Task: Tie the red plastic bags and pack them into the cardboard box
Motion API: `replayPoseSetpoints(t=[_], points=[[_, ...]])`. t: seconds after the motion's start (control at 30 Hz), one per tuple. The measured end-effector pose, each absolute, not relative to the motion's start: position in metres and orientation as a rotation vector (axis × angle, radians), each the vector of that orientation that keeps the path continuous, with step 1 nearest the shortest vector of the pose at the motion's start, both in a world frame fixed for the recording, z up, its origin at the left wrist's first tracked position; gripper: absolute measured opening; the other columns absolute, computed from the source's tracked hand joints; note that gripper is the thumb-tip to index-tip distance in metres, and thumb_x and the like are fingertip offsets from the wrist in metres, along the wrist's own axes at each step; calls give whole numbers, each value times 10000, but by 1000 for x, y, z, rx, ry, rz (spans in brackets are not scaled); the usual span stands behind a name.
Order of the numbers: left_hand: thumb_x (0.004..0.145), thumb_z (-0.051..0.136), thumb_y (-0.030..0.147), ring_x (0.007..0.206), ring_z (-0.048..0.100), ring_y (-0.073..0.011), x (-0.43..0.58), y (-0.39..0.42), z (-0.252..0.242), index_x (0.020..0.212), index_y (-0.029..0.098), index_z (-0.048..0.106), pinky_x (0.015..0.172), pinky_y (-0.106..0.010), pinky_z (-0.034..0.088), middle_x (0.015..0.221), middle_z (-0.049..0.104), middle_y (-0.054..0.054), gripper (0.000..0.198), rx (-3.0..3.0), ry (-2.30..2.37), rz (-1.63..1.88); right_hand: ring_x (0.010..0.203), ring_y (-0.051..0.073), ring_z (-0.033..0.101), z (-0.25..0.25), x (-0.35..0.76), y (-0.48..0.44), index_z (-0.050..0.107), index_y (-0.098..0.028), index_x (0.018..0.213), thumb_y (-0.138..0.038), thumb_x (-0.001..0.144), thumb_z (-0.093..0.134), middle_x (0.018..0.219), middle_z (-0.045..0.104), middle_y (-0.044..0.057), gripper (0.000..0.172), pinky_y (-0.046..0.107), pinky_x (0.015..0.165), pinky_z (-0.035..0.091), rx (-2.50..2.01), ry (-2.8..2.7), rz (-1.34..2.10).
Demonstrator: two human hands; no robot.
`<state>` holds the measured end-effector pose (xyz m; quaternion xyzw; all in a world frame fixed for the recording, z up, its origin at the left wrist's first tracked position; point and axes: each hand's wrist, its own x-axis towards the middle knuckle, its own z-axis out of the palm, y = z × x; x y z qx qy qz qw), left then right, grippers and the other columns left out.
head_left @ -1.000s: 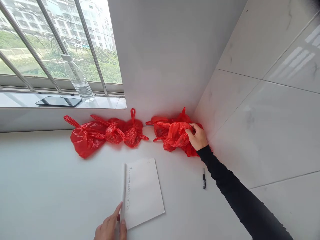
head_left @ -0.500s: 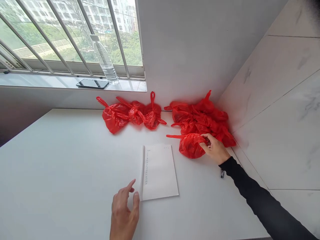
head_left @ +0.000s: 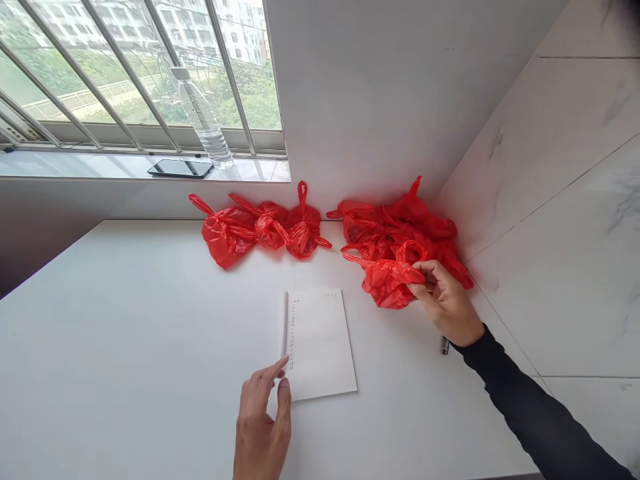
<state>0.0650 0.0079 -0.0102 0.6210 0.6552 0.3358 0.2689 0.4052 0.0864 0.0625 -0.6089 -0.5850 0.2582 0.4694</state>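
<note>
My right hand [head_left: 447,303] in a black sleeve grips a knotted red plastic bag [head_left: 387,281] and holds it just off the white table [head_left: 125,347]. Behind it a heap of more red bags [head_left: 400,223] fills the corner by the tiled wall. Three tied red bags [head_left: 260,228] lie in a row against the back wall. My left hand [head_left: 263,427] rests on the table, its forefinger touching the lower left edge of a white notebook [head_left: 317,343] with a column of small writing.
A pen [head_left: 445,345] lies partly hidden under my right wrist. On the window sill stand a clear water bottle [head_left: 203,120] and a dark phone [head_left: 180,169] behind window bars. The tiled wall [head_left: 550,200] bounds the table on the right.
My right hand pulled one red bag out of the corner heap toward me and now lifts it slightly. My left hand slid toward the notebook's edge. The view shifted down and right.
</note>
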Motion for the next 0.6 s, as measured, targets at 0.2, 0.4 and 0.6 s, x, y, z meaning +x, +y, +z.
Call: replayPoseSetpoints(t=[0.2, 0.4, 0.6], points=[[963, 545, 400, 1021, 634, -222, 96, 7, 17, 1326, 305, 602, 809, -359, 563, 1239, 636, -89, 380, 1687, 1435, 811, 798, 152, 613, 84, 371, 47, 589, -257, 993, -306, 941, 601, 907, 604, -2, 72, 289, 755, 557, -1329, -1625, 889], [948, 597, 315, 1169, 601, -246, 112, 13, 25, 1441, 346, 481, 920, -409, 569, 1305, 622, -89, 507, 1745, 1211, 851, 820, 156, 602, 74, 344, 19, 608, -255, 1015, -87, 867, 591, 956, 614, 11, 225, 307, 769, 520, -1212, -1868, 962], [953, 543, 116, 972, 650, -178, 103, 10, 42, 1307, 351, 589, 740, -273, 585, 1109, 630, -56, 428, 1858, 1141, 999, 862, 136, 617, 75, 349, 4, 656, -310, 1140, -82, 913, 544, 1014, 595, 18, 341, 276, 769, 518, -1188, -1879, 956]])
